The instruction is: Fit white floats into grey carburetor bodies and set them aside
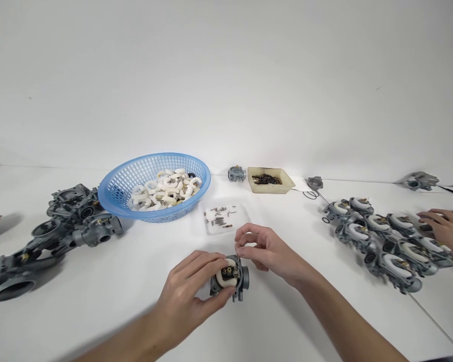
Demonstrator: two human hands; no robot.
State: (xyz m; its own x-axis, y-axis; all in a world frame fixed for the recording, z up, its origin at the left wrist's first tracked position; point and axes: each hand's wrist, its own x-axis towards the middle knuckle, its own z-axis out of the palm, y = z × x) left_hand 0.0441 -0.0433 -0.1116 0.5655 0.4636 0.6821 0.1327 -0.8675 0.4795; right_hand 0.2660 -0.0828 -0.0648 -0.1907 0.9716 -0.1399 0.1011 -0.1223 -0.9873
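My left hand (189,284) pinches the white float (227,282) on a carburetor (245,278), best kept steady; my right hand's (266,251) fingertips meet, contents unclear.

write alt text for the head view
A person's left hand holds a gray metal part at a white table, the right hand by its far edge. Beyond are a blue basket of white curved pieces and a tray of tiny parts; similar metal parts lie on both sides.

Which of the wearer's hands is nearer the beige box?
Right. The right hand is on the near side of the box; the left hand, on the carburetor, is farther from it and to the left.
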